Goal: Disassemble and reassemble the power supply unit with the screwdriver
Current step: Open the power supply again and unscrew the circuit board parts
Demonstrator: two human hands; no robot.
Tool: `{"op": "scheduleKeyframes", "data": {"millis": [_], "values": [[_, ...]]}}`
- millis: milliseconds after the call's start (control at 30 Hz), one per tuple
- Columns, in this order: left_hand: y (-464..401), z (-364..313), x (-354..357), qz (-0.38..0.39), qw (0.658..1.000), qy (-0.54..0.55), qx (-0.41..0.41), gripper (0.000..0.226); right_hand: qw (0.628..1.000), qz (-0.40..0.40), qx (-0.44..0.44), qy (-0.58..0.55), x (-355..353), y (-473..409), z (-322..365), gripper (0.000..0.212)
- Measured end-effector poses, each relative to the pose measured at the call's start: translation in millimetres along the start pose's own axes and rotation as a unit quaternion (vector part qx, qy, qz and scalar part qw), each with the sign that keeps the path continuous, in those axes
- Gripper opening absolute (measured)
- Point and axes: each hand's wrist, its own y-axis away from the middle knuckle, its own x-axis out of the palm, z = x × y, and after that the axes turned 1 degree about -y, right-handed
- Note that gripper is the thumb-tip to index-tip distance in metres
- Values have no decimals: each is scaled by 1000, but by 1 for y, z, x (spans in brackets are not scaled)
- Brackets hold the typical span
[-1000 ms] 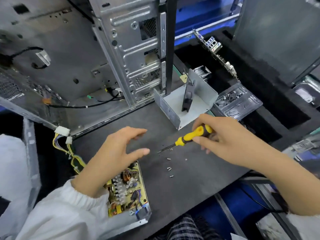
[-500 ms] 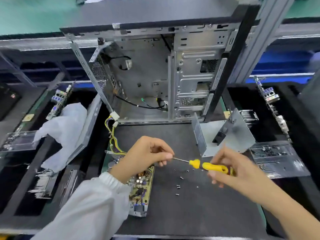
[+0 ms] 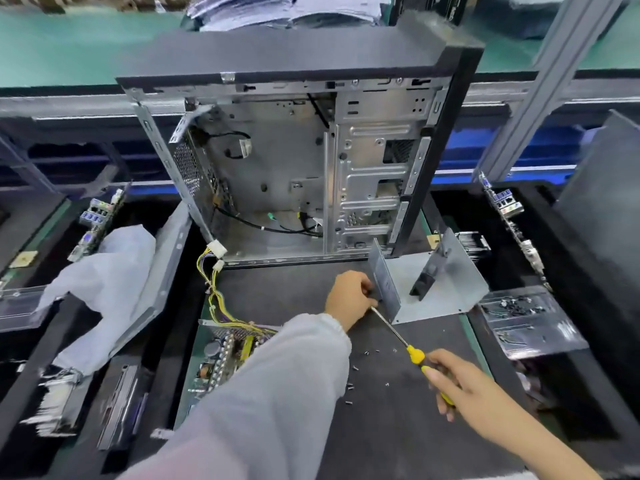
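PSU open: circuit board [image 3: 225, 355] bare near left, cover [image 3: 433, 292] apart | left hand [image 3: 349, 296] fingers curled at cover wall, hold unclear | right hand [image 3: 460, 386] grips screwdriver [image 3: 398, 337] | loose screws [image 3: 351, 386] on surface [image 3: 398, 427]; reassembly pending

- A single head-worn wide-angle view looks forward and down from above the near edge of the dark work mat [image 3: 398, 427].
- It faces the open computer case [image 3: 294, 161], which stands upright at the far side of the mat, roughly centred in the frame.
- Both arms enter from the bottom edge: the left hand [image 3: 349, 297] reaches into mid-frame, while the right hand [image 3: 460, 386] sits nearer the lens at lower right.
- Straight shelf rails and the bench edges bow toward the frame borders, and the corners blur.
- With only one view supplied, no second angle overlaps it.
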Motion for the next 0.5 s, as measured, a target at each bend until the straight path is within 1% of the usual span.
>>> {"op": "scheduleKeyframes", "data": {"millis": [100,133,267,333,400,433,467,500], "values": [[2,21,-7,-34,999,-10,7,13,1000,-5,11,9,21,-2,12,12],[3,27,-11,-40,999,-16,8,13,1000,-8,11,9,26,-2,16,12],[3,50,-36,-41,997,-69,21,8,1000,-8,15,1,47,-5,34,13],[8,59,-49,-41,994,-100,31,8,1000,4,3,5,57,-9,46,13],[15,68,-65,-35,993,-109,33,7,1000,18,-14,9,67,-17,59,13],[21,73,-74,-38,995,-83,28,6,999,25,-21,10,72,-21,66,12],[28,78,-87,-45,999,-20,14,6,999,31,-28,5,78,-25,73,12],[37,83,-103,-53,995,84,-12,7,999,37,-35,-2,83,-29,81,11]]}}
